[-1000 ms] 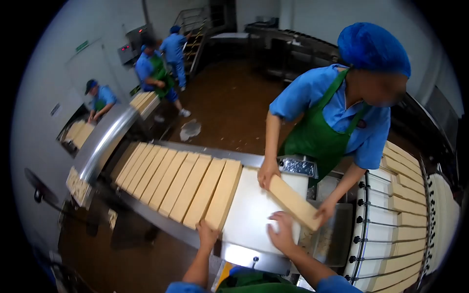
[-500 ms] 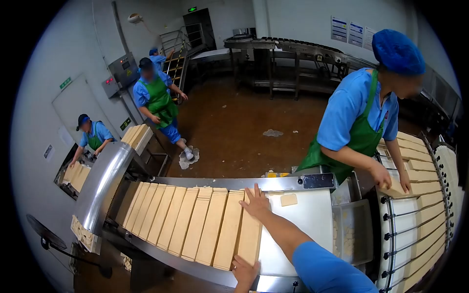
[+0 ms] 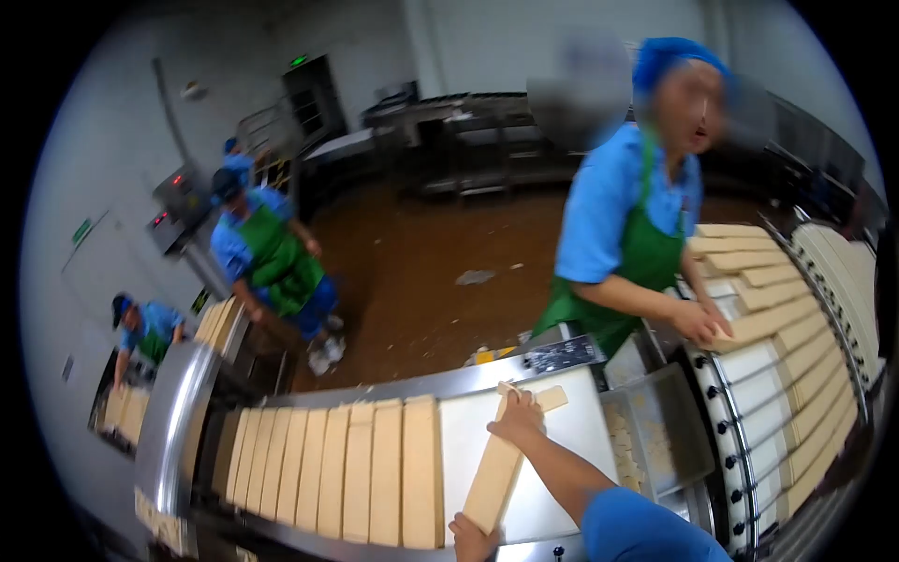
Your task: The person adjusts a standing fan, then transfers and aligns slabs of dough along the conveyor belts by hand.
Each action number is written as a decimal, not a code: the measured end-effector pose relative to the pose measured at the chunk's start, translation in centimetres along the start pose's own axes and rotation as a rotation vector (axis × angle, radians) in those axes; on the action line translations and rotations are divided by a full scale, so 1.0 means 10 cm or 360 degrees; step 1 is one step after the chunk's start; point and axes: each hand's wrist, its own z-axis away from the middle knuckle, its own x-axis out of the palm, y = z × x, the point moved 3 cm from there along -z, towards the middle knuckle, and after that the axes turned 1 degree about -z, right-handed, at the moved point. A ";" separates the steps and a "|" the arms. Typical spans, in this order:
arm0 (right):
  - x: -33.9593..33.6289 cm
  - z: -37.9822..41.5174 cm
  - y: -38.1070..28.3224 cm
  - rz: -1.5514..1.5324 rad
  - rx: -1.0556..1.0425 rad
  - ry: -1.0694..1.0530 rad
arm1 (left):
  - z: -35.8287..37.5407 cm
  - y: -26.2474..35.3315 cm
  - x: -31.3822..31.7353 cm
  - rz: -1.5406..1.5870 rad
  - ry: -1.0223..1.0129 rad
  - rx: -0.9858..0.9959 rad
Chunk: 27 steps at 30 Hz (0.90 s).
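Observation:
My right hand (image 3: 518,419) grips the far end of a long, pale stack of dough strips (image 3: 493,482), fingers over its top. At the near end of that stack, my left hand (image 3: 475,539) holds on from the left side, partly cut off by the frame. The stack sits slantwise over the white conveyor belt (image 3: 571,459), apart from the row. To its left, several similar dough stacks (image 3: 361,473) lie side by side on the belt. A small loose dough piece (image 3: 554,398) lies just past my right hand.
A co-worker (image 3: 623,206) in a green apron handles dough at a second conveyor (image 3: 749,379) on the right. Between the conveyors stands a grey bin (image 3: 670,436) with dough scraps. A metal hood (image 3: 173,440) covers the belt's left end. More people are at the far left.
My hands have drawn the end stack away from the row to the right and turned it slantwise. The view has shifted, and the co-worker on the right has turned their head.

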 end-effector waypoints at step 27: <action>-2.72 0.74 5.46 -0.1149 0.0562 0.1568 | 0.45 4.50 1.54 0.0288 0.0205 0.1285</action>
